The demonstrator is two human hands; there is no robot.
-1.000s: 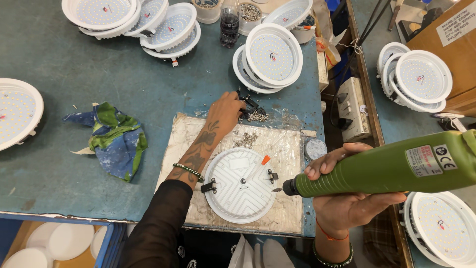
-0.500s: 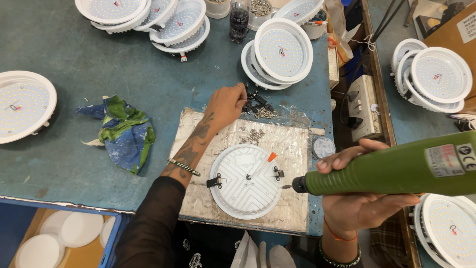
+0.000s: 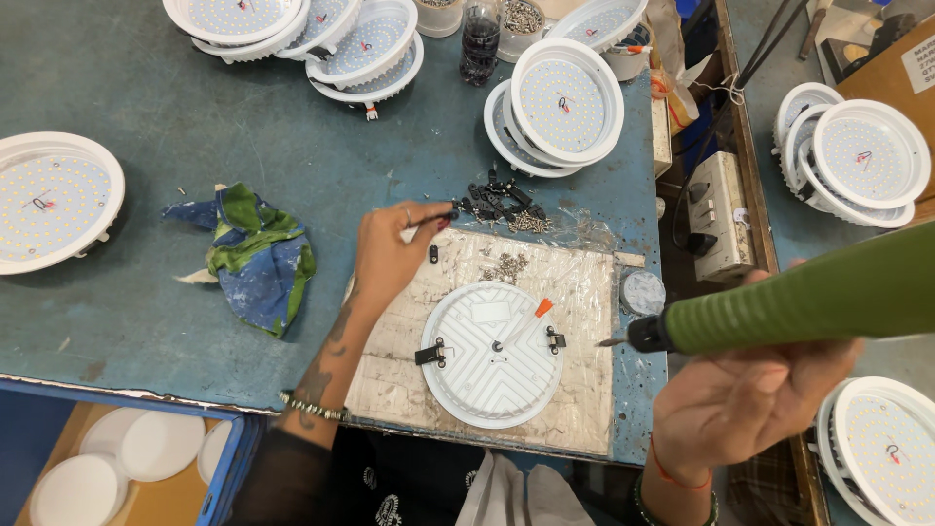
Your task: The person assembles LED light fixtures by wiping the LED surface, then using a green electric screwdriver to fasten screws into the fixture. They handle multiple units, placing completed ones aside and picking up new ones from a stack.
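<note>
Far left, one round white LED panel (image 3: 54,200) lies face up on the blue-green table (image 3: 166,107); a crumpled blue-green rag (image 3: 255,251) sits beside it. The left hand (image 3: 390,248) pinches one small black clip (image 3: 450,213) between fingertips, just beside the pile of black clips (image 3: 502,203). One white downlight housing (image 3: 492,354), back up, rests on the worn mat (image 3: 575,292), two spring clips attached. The right hand (image 3: 740,409) is clamped around one green electric screwdriver (image 3: 808,292). Stacked LED panels (image 3: 560,107) stand behind.

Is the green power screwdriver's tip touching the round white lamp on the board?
No: the green power screwdriver, held in the right hand, has its tip off to the side of the round white lamp.
</note>
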